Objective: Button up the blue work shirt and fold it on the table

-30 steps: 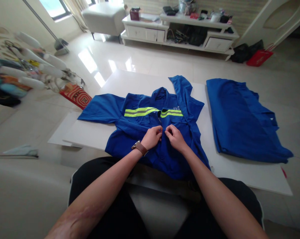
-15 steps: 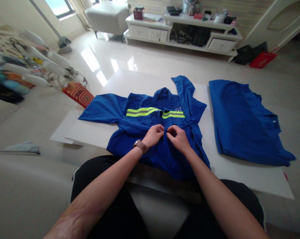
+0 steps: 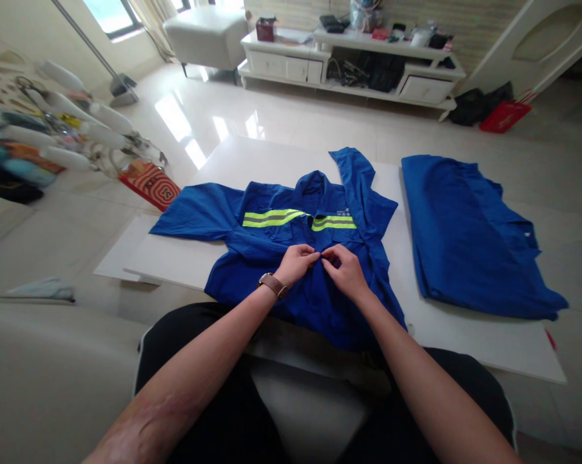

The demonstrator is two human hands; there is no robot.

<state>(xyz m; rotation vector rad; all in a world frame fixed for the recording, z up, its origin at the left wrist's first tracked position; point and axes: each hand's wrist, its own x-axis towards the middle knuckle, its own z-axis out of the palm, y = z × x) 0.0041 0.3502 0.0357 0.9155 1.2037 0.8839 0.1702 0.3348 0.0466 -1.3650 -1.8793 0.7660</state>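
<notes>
A blue work jacket (image 3: 266, 258) with yellow-green reflective bands lies front side up, its collar pointing away from me. On its front opening, just below the chest band, my left hand (image 3: 298, 263) pinches one edge of the cloth. My right hand (image 3: 343, 267) grips the front edge right beside it, thumb and forefinger together. The fingertips of both hands nearly meet, and whatever small fastening lies between them is hidden. One sleeve stretches out to the left; the other is bent upward on the right.
The jacket rests on a white table (image 3: 488, 341). To the right lies a folded blue garment (image 3: 465, 238). A red striped paper bag (image 3: 150, 183) stands past the left sleeve. Across the tiled floor are a white TV cabinet (image 3: 291, 67) and a red bag (image 3: 506, 116).
My hands have drawn closer together at the front opening, so the fingertips now almost touch. The jacket lies much as before, and the view has shifted slightly.
</notes>
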